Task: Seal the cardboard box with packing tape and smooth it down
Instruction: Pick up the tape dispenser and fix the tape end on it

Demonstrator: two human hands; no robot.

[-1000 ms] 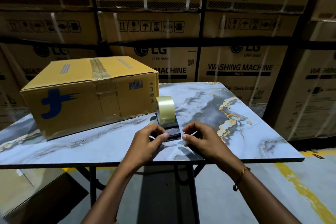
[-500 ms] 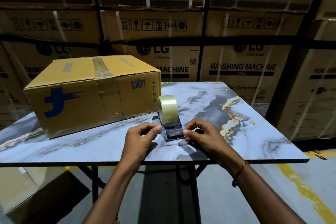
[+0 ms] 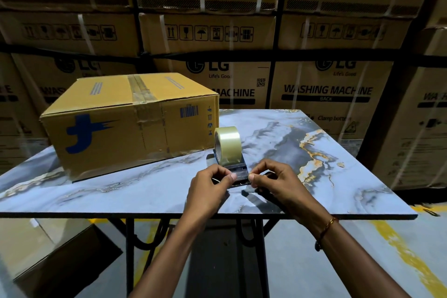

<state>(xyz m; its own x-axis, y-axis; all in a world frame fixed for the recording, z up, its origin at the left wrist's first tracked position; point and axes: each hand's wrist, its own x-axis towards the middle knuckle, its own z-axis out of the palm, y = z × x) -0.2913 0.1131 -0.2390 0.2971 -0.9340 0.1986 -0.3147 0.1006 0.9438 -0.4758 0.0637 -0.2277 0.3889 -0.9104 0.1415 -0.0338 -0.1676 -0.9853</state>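
A yellow cardboard box [image 3: 125, 126] with a blue logo sits at the table's left rear, its top flaps closed with old tape along the seam. To its right stands a dark tape dispenser [image 3: 238, 170] carrying a roll of clear packing tape [image 3: 228, 144]. My left hand [image 3: 209, 189] and my right hand [image 3: 275, 180] meet at the dispenser's near end. Thumb and fingers of each pinch the corners of the tape's loose end over the serrated blade.
The marble-patterned table [image 3: 314, 176] stands on a black metal frame. Behind it rises a wall of strapped washing machine cartons [image 3: 324, 80]. A flattened carton [image 3: 48, 254] lies on the floor at lower left. A yellow floor line [image 3: 406, 259] runs on the right.
Both hands shifted slightly forward and closed in on the dispenser's front. Their fingertips now pinch the tape end at the blade, drawn a little toward me.
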